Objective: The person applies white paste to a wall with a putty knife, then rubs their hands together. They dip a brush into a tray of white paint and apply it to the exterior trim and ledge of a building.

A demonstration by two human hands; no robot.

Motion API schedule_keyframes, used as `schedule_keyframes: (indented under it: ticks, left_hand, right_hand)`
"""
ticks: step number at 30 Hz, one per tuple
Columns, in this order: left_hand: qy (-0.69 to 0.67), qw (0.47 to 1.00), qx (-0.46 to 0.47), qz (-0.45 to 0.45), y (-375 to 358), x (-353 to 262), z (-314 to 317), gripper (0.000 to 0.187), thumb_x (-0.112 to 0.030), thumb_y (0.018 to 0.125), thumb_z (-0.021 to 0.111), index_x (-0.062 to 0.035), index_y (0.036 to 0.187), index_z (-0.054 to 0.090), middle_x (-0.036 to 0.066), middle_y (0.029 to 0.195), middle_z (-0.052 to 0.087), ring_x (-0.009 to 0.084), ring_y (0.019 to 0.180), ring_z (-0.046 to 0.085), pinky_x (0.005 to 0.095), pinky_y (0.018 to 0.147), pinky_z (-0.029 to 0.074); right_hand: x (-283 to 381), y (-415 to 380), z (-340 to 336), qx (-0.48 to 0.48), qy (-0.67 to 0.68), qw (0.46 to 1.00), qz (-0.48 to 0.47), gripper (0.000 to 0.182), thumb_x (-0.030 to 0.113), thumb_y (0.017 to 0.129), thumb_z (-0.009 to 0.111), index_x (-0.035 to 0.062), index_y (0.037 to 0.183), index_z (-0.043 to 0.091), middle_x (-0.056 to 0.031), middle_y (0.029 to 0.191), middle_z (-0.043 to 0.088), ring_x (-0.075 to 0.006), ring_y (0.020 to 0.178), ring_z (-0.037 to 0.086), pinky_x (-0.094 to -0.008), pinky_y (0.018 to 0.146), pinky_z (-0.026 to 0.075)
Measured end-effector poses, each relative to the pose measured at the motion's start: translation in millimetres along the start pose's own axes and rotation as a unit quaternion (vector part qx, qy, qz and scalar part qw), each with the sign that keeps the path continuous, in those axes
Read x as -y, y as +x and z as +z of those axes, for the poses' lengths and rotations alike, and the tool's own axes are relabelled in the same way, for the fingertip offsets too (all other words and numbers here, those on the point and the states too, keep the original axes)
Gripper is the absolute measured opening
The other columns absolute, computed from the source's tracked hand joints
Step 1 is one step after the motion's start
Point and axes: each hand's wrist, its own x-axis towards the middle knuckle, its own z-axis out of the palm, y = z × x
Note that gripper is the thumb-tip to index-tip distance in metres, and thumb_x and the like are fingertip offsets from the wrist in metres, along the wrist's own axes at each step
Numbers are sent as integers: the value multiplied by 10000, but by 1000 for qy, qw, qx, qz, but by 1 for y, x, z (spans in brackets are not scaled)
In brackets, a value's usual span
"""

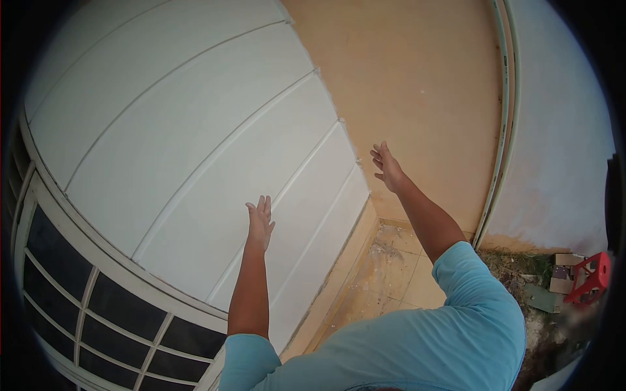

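Stretching both arms out, I hold my left hand (261,226) in front of the white panelling (215,130), forearm nearly vertical in view, fingers spread wide. My right hand (390,171) slants up and leftward before the tan wall (404,72), near the panelling's right edge, fingers loosely parted. The panelling spans from the window frame (98,241) to that wall; I cannot tell whether either hand touches.

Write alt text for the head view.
Two bare hands, the left and the right, reach out with fingers spread and nothing visible in them, before a white panelled surface and a tan wall. A gridded window is at lower left; a red plastic object sits at far right, beyond stained floor tiles.
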Motion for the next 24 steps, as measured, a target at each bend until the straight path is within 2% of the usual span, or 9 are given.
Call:
schedule_keyframes:
  ticks: [3,6,12,14,15,17,18,24]
  left_hand:
    - [5,1000,22,-5,-14,20,-34,1070,-861,775,14,-104,1530,-33,51,1613,43,286,1478,-76,567,1145,-34]
    - [9,1000,20,0,-29,36,-70,1070,-861,776,16,-103,1530,-32,49,1613,41,288,1477,-78,565,1146,-36]
    - [24,999,-40,-18,-56,47,-134,1073,-859,774,11,-99,1530,-27,49,1612,53,304,1475,-77,556,1150,-28]
    - [9,996,-89,-11,-65,50,-147,1076,-860,772,9,-98,1531,-22,50,1611,64,312,1475,-70,553,1152,-22]
    - [21,995,-97,5,-75,49,-152,1074,-856,775,7,-94,1531,-16,54,1610,74,319,1475,-57,549,1154,-17]
    - [26,989,-143,20,-83,51,-160,1071,-852,779,5,-89,1531,-10,58,1609,85,326,1475,-44,546,1155,-12]
    - [19,988,-154,22,-89,55,-163,1072,-849,781,4,-82,1531,-3,66,1608,92,327,1476,-32,541,1157,-7]
    - [9,963,-270,19,-132,70,-155,1077,-843,787,8,-63,1530,19,86,1603,116,329,1477,-8,527,1162,9]
  right_hand:
    - [-24,-11,33,-20,26,999,-5,898,750,902,192,114,1533,116,-124,1589,145,-301,1474,77,-579,1146,109]
    - [-52,-15,79,-2,29,999,23,884,739,911,186,114,1532,120,-127,1586,151,-305,1472,89,-579,1145,117]
    - [-85,2,168,101,-37,990,90,875,733,916,160,105,1526,160,-124,1578,181,-307,1468,109,-571,1144,143]
    - [-78,16,200,233,-34,967,100,836,702,936,123,102,1505,250,-126,1529,306,-305,1433,230,-528,1124,247]
    - [-80,19,218,265,-42,956,119,836,702,936,123,102,1505,250,-126,1529,306,-305,1433,230,-528,1124,247]
    - [-73,37,254,410,-15,902,135,814,674,951,84,103,1476,331,-120,1445,436,-294,1357,371,-474,1072,349]
    - [-76,41,273,446,-15,885,134,817,668,951,64,103,1467,352,-117,1395,494,-284,1294,452,-445,1035,396]
    - [-103,55,353,613,11,768,185,846,688,934,47,107,1478,332,-131,1416,470,-303,1299,445,-449,1048,382]
